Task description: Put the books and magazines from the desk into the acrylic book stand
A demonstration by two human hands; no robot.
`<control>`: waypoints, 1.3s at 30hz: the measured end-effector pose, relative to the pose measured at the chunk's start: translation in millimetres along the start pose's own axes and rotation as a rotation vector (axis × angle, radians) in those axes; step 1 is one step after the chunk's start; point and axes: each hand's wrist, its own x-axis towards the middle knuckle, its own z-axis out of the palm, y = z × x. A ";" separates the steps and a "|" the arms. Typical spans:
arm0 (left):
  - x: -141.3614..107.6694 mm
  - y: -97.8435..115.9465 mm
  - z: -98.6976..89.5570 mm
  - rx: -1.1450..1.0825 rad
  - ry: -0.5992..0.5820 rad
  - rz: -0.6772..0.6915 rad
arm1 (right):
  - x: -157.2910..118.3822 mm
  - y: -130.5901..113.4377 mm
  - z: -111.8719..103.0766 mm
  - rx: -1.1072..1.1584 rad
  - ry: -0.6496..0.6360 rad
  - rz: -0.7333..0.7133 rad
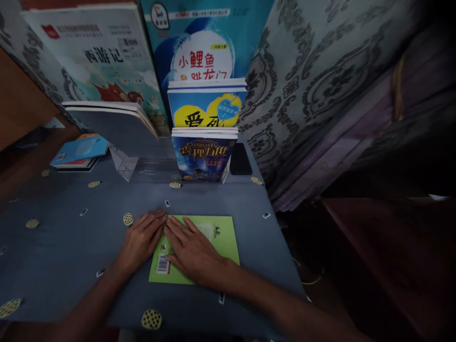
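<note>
A green book (223,242) lies flat on the blue-grey tablecloth (71,247), with a barcode near its lower left corner. My right hand (190,247) rests on the left half of its cover, fingers stretched out towards the upper left corner. Beside it, my left hand (142,237) lies at the book's upper left edge, partly on the cloth, its fingers extended and close to the right fingertips. Neither hand grips anything; both press flat.
Behind stand a clear rack (124,164) with a dark blue book (203,156), a blue-yellow book (206,107) and tall books (107,57). A dark phone (240,159) lies right of it; small books (80,149) lie left. The table's right edge borders a curtain (320,137).
</note>
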 end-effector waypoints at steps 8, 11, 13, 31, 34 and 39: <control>0.8 0.9 -0.9 -0.027 -0.012 -0.036 | -51.1 39.1 -19.5 -0.069 0.131 0.218; 1.6 0.9 -1.1 -0.042 0.001 -0.025 | -73.2 50.1 -25.2 -0.154 0.168 0.320; 2.1 0.2 -0.6 -0.064 0.019 -0.009 | -82.0 51.4 -27.4 -0.210 0.165 0.371; 10.3 -20.3 -12.1 -0.265 -0.105 -0.037 | -46.8 -7.0 -25.7 -0.259 -0.138 0.097; 10.0 -19.8 -11.9 -0.287 -0.091 -0.050 | -29.6 -33.7 -10.8 -0.171 -0.218 -0.168; 9.1 -21.0 -11.6 -0.300 -0.092 -0.038 | -15.1 -45.4 -1.9 -0.100 -0.244 -0.285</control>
